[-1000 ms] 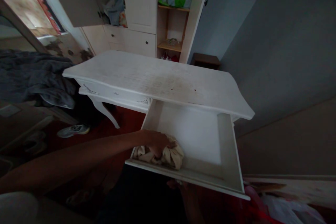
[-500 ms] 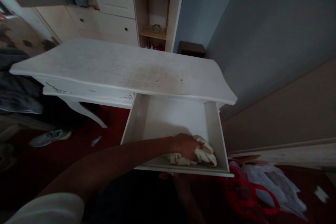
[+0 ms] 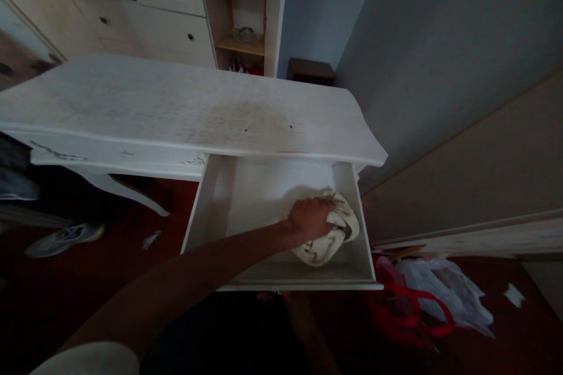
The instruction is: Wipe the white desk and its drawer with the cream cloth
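A white drawer (image 3: 281,187) is pulled out of a white desk (image 3: 176,99). Inside it, toward the right side, my left hand (image 3: 310,220) grips a bunched cream cloth (image 3: 323,249) that rests against the drawer bottom. The cloth's folds bulge out around my closed fingers. Below the drawer's front edge, my right hand (image 3: 292,303) is in shadow and partly hidden. Its fingers look curled at the drawer front around a small pale bit that I cannot make out.
A white cabinet (image 3: 158,29) with open shelves stands behind the desk. A grey wall (image 3: 440,58) rises at the right. On the red floor lie a sneaker (image 3: 65,240), a red bag (image 3: 396,310) and a white plastic bag (image 3: 444,287).
My left hand has moved the cloth from the front right corner farther back in the drawer, and the cloth is bunched differently. The view has shifted slightly right. My right hand stays at the drawer front.
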### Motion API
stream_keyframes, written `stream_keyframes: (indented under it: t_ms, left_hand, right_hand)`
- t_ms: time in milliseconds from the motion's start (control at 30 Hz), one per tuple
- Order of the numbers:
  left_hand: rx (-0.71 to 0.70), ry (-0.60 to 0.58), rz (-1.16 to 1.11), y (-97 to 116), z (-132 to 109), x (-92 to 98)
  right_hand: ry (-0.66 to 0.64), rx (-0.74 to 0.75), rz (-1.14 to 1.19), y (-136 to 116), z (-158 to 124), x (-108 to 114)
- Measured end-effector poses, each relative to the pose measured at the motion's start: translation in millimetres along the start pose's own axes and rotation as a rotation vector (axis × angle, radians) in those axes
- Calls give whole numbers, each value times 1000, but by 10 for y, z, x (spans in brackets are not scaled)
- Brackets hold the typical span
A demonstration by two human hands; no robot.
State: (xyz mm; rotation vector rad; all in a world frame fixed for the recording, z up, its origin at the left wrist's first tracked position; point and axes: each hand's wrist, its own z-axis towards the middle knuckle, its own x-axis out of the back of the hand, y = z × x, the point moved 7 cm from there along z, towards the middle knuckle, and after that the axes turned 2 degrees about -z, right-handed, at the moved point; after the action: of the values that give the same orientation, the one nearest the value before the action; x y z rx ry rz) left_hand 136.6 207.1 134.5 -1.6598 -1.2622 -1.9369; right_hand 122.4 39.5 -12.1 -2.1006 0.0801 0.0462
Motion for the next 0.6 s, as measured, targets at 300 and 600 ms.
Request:
stream_keyframes:
  t_ms: [300, 600]
  left_hand:
    - [-210, 260, 63, 105, -116, 1159]
    - [18, 739, 322, -599, -266, 2479]
  right_hand:
    - [-53, -26, -22, -83, -13, -51]
    - [-64, 13, -7, -214, -62, -103]
